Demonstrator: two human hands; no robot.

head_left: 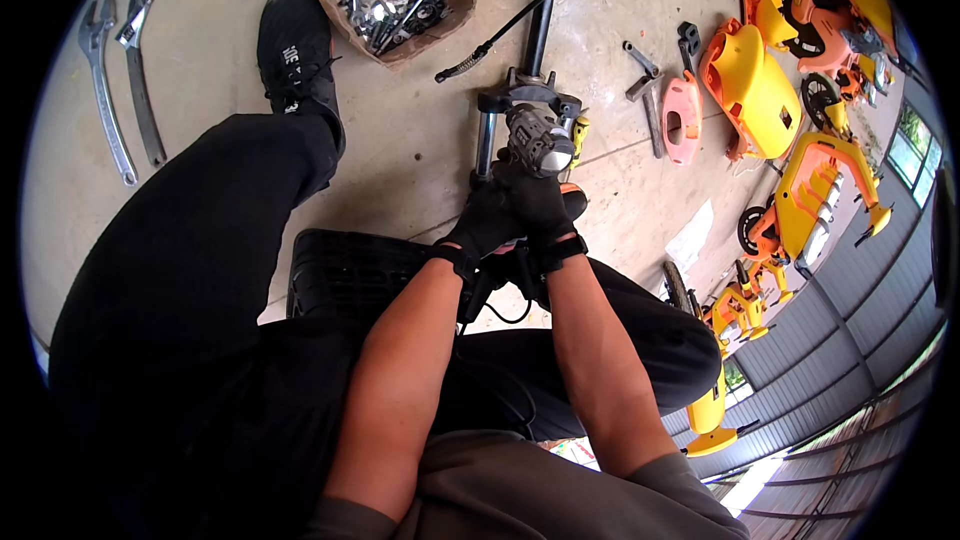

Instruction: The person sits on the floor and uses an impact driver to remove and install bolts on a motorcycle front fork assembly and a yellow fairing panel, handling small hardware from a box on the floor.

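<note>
My black-gloved right hand (538, 205) is closed around the handle of a cordless power driver (540, 140), a grey-and-black tool with a rounded metallic body. The driver sits over a front fork (487, 135) with a black crown and a long dark steerer tube (545, 15) pointing away from me. My left hand (485, 220), also gloved, is pressed against the right one. Its fingers are closed at the lower end of the fork's left leg, partly hidden. A black cable (540, 0) with a spring end lies across the steerer tube.
A cardboard box (455, 15) of loose bolts and tools stands ahead, beside my black shoe (295, 50). Two adjustable wrenches (108, 90) lie at far left. A hammer-like tool (650, 105), an orange part (682, 120) and yellow body panels (755, 90) lie at right. A black crate (345, 270) is near my legs.
</note>
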